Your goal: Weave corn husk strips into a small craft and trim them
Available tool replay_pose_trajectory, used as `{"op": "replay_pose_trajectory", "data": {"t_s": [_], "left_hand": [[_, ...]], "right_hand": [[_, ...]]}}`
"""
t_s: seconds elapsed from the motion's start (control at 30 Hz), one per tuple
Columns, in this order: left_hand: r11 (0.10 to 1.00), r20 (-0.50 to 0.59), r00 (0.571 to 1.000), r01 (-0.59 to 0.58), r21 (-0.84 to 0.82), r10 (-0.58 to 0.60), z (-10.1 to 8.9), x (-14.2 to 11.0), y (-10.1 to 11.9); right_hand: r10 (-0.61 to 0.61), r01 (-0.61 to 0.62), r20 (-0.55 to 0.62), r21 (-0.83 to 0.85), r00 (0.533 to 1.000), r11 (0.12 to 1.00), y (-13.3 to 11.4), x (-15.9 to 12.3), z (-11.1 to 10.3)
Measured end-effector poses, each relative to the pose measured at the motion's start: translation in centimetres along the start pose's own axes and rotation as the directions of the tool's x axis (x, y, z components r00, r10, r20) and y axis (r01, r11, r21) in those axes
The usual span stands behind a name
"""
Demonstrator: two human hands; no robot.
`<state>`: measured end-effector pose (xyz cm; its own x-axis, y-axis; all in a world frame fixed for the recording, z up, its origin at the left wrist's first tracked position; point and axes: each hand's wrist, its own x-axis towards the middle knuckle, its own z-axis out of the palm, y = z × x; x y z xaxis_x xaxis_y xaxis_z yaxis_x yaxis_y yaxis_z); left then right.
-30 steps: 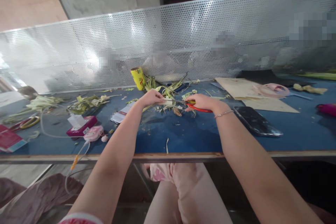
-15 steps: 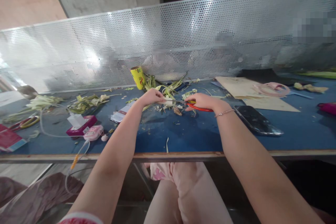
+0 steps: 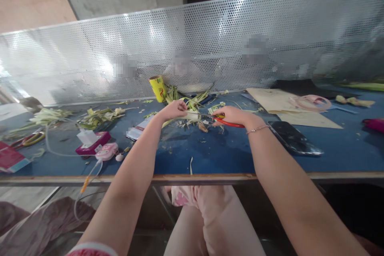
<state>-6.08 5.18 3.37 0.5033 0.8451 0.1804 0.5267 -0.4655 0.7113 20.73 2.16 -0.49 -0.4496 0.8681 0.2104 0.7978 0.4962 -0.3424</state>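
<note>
The left hand (image 3: 175, 111) is reaching over the middle of the blue table (image 3: 192, 160), its fingers clamping a thin pale strip (image 3: 192, 114). Facing it, the right hand (image 3: 230, 116) is gripping the scissors (image 3: 230, 123), its fingers closing around the red and yellow handles. The blades are pointing toward the left hand and lying close to the pale strip; whether they are touching it, I cannot tell. Both hands are hovering around a scatter of leafy scraps (image 3: 195, 103), and a yellow tube (image 3: 158, 89) is standing, slightly tilted, behind the left hand near the perforated screen (image 3: 198, 40).

By the left forearm, a flat booklet (image 3: 139, 130) is lying partly hidden. Farther left, a purple box (image 3: 100, 141) is sitting beside a small pink case (image 3: 107, 151), with a leaf pile (image 3: 100, 118) resting behind them. A second pair of scissors (image 3: 34, 139) is lying near the table's left end, just behind a red carton (image 3: 12, 159).

On the right, a black phone (image 3: 295, 138) is lying by the right forearm, and a pink ring (image 3: 312, 103) is resting partly on beige sheets (image 3: 282, 108).
</note>
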Motion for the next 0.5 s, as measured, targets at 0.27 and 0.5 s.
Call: {"op": "replay_pose_trajectory", "data": {"t_s": [0.27, 0.5], "left_hand": [[0.989, -0.038, 0.994, -0.094, 0.112, 0.099, -0.40, -0.11, 0.26], [0.980, -0.052, 0.993, -0.097, 0.171, 0.107, -0.85, 0.17, -0.44]], "right_hand": [[0.006, -0.007, 0.033, 0.005, 0.999, 1.000, -0.20, -0.13, -0.35], [0.014, -0.016, 0.082, 0.021, 0.997, 1.000, -0.32, -0.19, -0.48]]}}
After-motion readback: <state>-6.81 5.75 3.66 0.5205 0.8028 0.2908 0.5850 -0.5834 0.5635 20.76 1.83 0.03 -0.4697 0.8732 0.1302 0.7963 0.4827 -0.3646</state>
